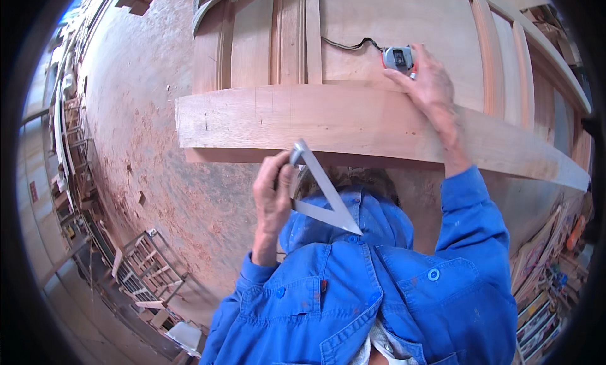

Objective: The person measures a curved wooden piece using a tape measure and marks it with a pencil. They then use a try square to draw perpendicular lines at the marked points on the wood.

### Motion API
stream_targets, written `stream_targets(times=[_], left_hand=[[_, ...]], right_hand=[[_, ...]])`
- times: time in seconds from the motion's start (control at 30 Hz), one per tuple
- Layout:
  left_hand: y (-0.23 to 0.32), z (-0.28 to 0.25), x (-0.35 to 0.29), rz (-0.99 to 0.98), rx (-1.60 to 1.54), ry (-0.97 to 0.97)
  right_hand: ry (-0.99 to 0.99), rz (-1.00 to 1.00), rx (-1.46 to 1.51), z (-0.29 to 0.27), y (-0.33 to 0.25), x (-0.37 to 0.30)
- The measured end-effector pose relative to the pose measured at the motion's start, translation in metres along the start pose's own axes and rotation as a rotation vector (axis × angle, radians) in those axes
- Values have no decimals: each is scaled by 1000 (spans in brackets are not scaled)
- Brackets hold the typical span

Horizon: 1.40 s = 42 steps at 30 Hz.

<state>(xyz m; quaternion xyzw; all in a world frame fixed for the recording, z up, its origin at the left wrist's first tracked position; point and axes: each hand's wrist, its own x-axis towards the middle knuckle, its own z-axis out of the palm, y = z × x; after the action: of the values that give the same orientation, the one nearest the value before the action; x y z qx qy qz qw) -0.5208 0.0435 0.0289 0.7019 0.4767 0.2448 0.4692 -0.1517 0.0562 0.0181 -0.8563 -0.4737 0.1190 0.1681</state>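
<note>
My left hand is closed on a metal triangular square, gripped at its thick edge. The square is raised in front of my blue jacket, its upper corner near the front edge of a long pale wooden board. On that board a few short pencil marks and faint lines show toward the left end. My right hand reaches across the board, with thumb and fingers closed around a grey and red tape measure. A dark wrist strap trails left from the tape over a flat panel.
Several wooden strips and planks lie beyond the board at the left, and upright rails stand at the right. Sawdust covers the floor. A slatted metal rack stands lower left; tools and offcuts crowd the lower right.
</note>
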Motion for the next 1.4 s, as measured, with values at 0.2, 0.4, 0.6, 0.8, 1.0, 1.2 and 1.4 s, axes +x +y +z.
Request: stream_targets(times=[0.2,0.4,0.6,0.8,1.0,1.2,1.4], left_hand=[[40,31,-24,6,11,81],[61,35,7,122,51,5],[94,81,80,404,123,-113],[84,169,212,413,249,-36],[175,255,220,416,247,-288],[136,294,245,871,48,-392],[189,345,209,839,93,-583]], right_hand=[[30,-88,-223,35,7,26],[-72,-12,542,-10,58,17],[101,41,1642,-159,121,-192],[593,353,1866,-156,158,-365],[956,524,2202,-116,129,-458],[1191,583,2304,-24,71,-426],[1436,670,2035,-36,111,-433]])
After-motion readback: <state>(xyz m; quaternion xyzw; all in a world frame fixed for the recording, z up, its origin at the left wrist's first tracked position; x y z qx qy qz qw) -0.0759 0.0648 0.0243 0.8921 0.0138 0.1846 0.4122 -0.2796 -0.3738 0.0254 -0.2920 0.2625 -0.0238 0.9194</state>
